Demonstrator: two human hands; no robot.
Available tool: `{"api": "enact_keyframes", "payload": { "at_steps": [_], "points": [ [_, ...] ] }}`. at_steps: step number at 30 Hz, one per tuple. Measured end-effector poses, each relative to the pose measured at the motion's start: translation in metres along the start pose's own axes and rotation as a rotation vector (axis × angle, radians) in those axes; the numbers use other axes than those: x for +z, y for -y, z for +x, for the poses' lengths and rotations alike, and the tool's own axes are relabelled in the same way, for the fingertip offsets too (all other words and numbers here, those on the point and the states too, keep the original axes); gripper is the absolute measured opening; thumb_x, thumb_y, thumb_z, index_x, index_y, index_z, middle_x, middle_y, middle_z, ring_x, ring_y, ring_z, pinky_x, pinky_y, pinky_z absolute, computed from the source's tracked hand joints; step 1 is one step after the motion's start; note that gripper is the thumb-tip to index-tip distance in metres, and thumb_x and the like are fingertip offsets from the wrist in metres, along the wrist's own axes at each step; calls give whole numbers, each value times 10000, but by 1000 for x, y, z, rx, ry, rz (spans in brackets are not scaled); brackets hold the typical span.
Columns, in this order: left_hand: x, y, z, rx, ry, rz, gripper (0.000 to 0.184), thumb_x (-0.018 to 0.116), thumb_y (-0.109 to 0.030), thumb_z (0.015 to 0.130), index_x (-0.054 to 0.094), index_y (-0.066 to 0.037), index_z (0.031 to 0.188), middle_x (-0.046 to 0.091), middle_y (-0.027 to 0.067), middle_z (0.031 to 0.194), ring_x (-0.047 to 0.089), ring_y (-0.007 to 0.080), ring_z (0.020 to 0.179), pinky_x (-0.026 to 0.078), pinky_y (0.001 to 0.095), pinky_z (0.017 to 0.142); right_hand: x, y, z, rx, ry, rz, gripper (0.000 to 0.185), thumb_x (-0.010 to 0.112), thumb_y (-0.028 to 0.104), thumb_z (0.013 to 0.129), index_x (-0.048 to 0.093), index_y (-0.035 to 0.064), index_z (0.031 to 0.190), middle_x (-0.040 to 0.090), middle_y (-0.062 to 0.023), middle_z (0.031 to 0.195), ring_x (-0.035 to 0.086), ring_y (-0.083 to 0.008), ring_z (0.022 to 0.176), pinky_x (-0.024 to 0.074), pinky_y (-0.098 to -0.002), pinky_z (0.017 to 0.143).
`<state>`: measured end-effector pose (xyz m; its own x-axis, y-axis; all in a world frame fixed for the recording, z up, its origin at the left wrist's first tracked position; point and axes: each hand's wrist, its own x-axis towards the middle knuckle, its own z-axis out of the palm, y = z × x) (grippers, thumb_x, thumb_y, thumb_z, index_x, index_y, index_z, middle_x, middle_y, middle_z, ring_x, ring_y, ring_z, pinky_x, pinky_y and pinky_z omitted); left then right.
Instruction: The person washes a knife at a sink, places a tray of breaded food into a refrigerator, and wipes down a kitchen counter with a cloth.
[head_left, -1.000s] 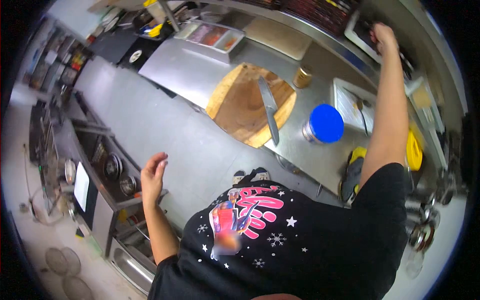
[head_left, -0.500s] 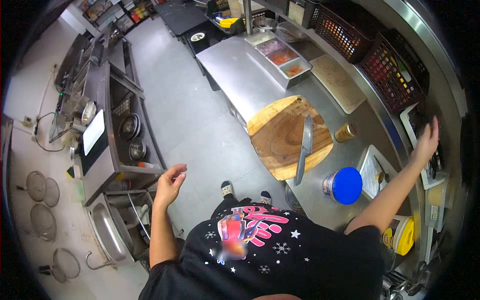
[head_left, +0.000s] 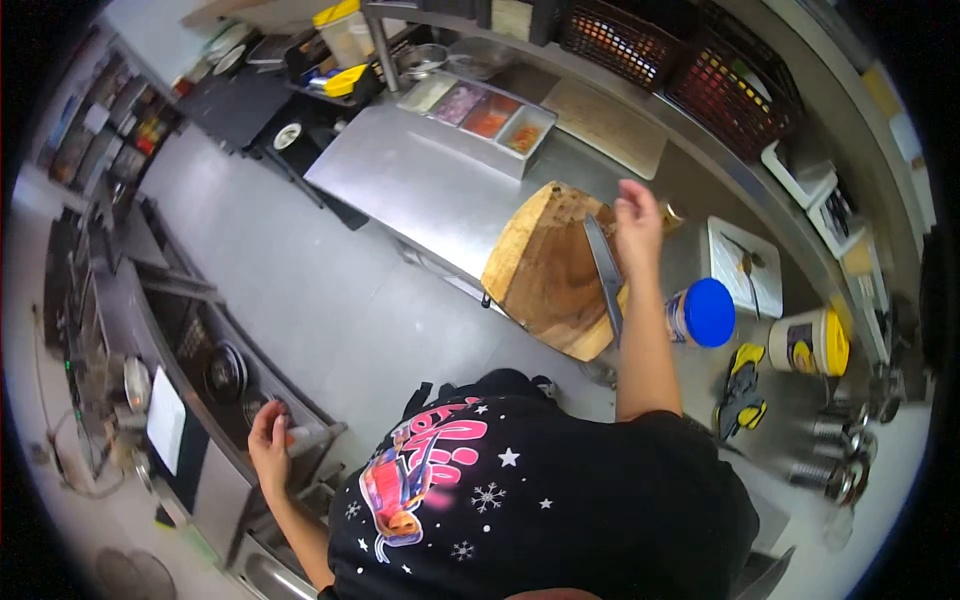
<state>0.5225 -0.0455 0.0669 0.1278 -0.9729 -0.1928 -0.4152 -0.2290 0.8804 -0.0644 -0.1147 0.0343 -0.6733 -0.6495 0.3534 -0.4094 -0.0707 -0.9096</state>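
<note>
My right hand [head_left: 638,225] hovers by the right edge of the wooden cutting board [head_left: 545,265], fingers loosely bent, with nothing visible in it. A large kitchen knife [head_left: 604,265] lies on the board just left of that hand, blade pointing away from me. Behind the hand, a small jar [head_left: 674,212] is mostly hidden. Off to the left, my left hand [head_left: 270,440] hangs in the air near the lower counter, its fingers slightly curled and apart, holding nothing visible. A jar with a blue lid [head_left: 708,312] stands right of my right forearm.
A metal container [head_left: 520,150] of chopped ingredients stands beyond the board. To the right are a white tray [head_left: 745,265] with utensils, a yellow-lidded tub [head_left: 808,342] and black-and-yellow gloves [head_left: 741,390]. Dark crates [head_left: 625,42] line the shelf above.
My right hand has come from the right-hand shelf back to the cutting board. My left hand is lower and farther left. The view has turned, and the knife still lies on the board.
</note>
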Motion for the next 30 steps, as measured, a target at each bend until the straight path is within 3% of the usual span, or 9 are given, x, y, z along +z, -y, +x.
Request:
{"api": "enact_keyframes", "payload": {
  "at_steps": [2,5,8,14,16,19,23,27,30],
  "points": [
    [-15,12,24,21,28,-62,251,504,-57,878,535,31,1111,590,81,1018,543,128,928,425,247,824,17,-4,-17,188,54,69,283,542,47,838,550,54,1121,571,-51,1060,528,-131,970,426,-263,855],
    [-28,22,63,21,85,-82,246,501,-62,883,536,37,1106,588,79,1012,541,127,927,426,242,817,25,-4,-23,435,-7,225,260,503,58,840,533,15,1095,569,-99,936,550,-166,793,477,-266,690],
    [-16,9,92,45,143,-56,244,503,-60,885,534,42,1105,587,79,1011,543,137,947,423,255,843,25,-51,21,776,-121,705,316,485,92,866,462,-3,1167,547,-159,1052,551,-253,895,490,-344,769],
    [29,-15,139,46,232,-31,255,520,-51,875,525,48,1110,595,84,1019,557,145,939,420,255,848,20,-157,152,946,-580,410,360,422,159,880,378,16,1208,443,-232,1147,517,-381,933,462,-515,799],
    [49,-34,152,34,323,25,253,521,-65,877,531,30,1111,601,83,1013,556,142,926,429,255,827,13,-196,172,966,-650,561,349,398,179,889,387,27,1203,450,-232,1139,512,-389,956,439,-540,830],
    [104,-83,177,48,480,115,234,533,-60,866,551,31,1080,615,103,1005,572,157,943,447,270,813,11,-218,183,988,-662,774,344,380,198,901,391,30,1201,451,-236,1136,508,-396,987,426,-548,860],
    [210,-176,239,569,612,459,234,552,-57,830,576,11,1053,619,158,1006,590,249,958,442,312,842,9,-246,180,911,-556,915,353,424,111,887,350,21,1221,496,-249,1080,568,-419,871,488,-529,770],
    [358,-262,312,1039,633,343,249,522,-38,821,578,-6,1061,594,193,1033,562,345,988,437,353,855,14,-241,175,882,-645,820,243,377,97,908,424,-35,1107,559,-210,967,610,-360,775,539,-393,615],
    [487,-296,369,1010,528,401,215,470,-132,861,607,-18,981,612,188,967,600,324,892,469,361,767,13,-235,176,860,-618,812,241,376,121,916,454,-44,1072,580,-212,942,620,-351,765,539,-346,570]
  ]
}}
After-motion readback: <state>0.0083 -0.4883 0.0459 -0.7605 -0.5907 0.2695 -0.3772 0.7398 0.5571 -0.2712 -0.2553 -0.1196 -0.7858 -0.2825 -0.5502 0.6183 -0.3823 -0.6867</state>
